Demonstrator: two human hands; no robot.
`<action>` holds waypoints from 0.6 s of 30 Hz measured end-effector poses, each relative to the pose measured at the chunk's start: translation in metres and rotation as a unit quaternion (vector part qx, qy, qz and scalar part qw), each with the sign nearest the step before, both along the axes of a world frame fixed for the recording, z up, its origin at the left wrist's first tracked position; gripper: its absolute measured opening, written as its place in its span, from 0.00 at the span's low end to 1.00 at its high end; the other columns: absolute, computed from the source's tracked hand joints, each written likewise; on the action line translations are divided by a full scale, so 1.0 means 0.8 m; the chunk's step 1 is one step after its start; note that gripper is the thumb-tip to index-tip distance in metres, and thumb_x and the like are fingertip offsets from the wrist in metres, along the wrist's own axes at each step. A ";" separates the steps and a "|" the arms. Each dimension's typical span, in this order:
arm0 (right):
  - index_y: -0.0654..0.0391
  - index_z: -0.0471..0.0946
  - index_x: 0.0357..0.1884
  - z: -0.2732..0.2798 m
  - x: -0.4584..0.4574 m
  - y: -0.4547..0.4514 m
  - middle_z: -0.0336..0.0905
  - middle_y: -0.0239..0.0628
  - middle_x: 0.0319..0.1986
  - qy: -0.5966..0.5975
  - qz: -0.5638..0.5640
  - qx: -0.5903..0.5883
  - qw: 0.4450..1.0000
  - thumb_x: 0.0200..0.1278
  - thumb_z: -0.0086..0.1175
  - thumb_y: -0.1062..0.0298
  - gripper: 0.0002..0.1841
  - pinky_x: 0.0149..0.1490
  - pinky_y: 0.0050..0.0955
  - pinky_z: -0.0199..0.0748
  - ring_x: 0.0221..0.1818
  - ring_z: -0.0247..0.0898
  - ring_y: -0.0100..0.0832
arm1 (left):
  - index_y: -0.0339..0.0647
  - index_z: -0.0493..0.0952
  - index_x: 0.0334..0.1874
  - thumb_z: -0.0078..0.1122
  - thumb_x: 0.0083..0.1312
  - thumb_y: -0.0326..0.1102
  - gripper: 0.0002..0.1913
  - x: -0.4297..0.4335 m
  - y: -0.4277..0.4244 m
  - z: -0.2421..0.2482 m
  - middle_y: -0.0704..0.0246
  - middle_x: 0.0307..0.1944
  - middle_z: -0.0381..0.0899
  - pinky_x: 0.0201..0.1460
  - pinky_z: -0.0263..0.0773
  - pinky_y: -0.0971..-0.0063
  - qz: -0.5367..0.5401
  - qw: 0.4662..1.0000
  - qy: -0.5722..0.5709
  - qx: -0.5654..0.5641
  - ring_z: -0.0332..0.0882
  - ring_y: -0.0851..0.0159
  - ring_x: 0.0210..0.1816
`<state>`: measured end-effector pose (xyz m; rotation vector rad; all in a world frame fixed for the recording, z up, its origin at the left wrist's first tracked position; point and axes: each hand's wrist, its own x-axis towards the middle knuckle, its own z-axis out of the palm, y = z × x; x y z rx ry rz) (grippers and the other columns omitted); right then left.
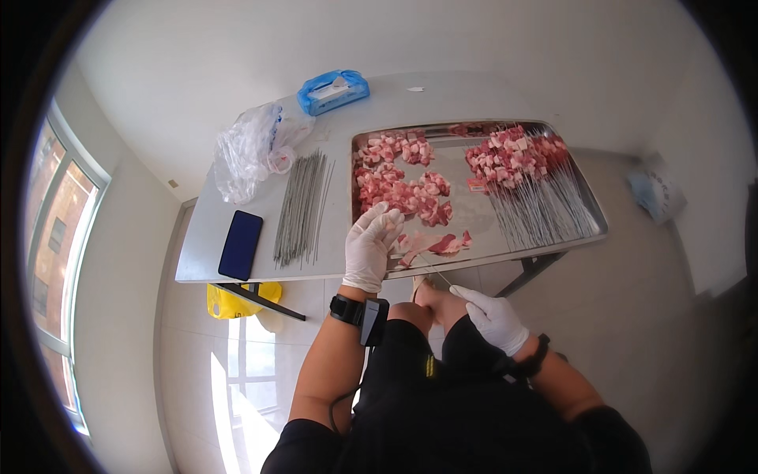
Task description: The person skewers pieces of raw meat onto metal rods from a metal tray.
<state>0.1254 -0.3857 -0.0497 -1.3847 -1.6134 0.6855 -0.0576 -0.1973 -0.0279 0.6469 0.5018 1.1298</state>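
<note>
My right hand [496, 320], in a white disposable glove, pinches the end of a thin metal skewer [439, 274]. The skewer slants up and left over the front rim of a metal tray [468, 213], and no meat shows on it. Above the tray's front left part is my left hand [372, 246], also gloved, with its fingers bent together beside the raw meat cubes [391, 189]. Whether a piece sits between those fingertips is hidden. Close to it, longer strips of raw meat [441, 244] lie along the front rim. Loaded meat skewers [521, 157] are heaped at the tray's right.
Left of the tray lies a bundle of bare metal skewers [301, 207], then a dark phone [240, 244] near the table's front edge. Behind them are crumpled clear plastic bags [249, 151] and a blue-wrapped box [333, 92]. A yellow bag [237, 302] is under the table [201, 249].
</note>
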 end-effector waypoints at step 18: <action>0.57 0.73 0.55 0.013 -0.015 0.016 0.79 0.50 0.40 -0.013 -0.007 0.041 0.999 0.64 0.45 0.73 0.17 0.42 0.28 0.75 0.40 0.78 0.45 | 0.32 0.67 0.56 0.51 0.68 0.33 0.18 0.000 -0.002 0.003 0.58 0.48 0.76 0.53 0.72 0.69 -0.033 0.999 -0.023 0.020 0.75 0.59 0.51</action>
